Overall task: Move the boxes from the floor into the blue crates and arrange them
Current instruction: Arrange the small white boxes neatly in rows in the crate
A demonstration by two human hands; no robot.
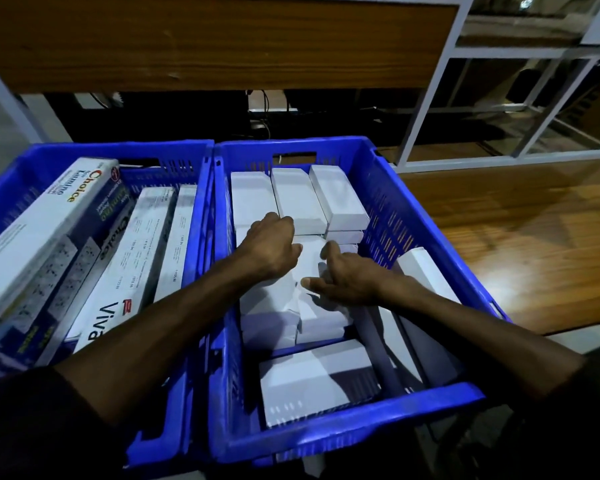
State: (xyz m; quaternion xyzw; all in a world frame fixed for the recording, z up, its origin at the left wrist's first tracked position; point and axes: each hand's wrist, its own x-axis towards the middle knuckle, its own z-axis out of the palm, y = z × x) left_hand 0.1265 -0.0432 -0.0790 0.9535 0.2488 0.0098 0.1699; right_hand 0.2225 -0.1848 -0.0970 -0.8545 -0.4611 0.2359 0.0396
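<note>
Two blue crates stand side by side in front of a wooden desk (pixel 201 46). The left crate (pixel 94 150) holds long printed boxes (pixel 45 220) lying at a slant, one on another. The right crate (pixel 347 424) is nearly full of plain white boxes: three (pixel 302 199) sit in a tidy row at the far end, a flat one (pixel 312 379) lies at the near end, and one (pixel 426 275) leans against the right wall. No box on the floor is in view.

Both hands are down in the right crate, on the loose boxes in the middle (pixel 291 299). The left hand (pixel 274 244) is curled, its fingers bent down over the edge of the far row; whether they pinch anything I cannot tell. The right hand (pixel 343 278) has its fingers partly spread, thumb out, resting on a middle box without closing on it.

This looks like the arranging step. To do it well, I would square the middle boxes against the far row, push them flat and edge to edge, then lay the leaning box down into whatever gap is left, so nothing rides above the rim.
</note>
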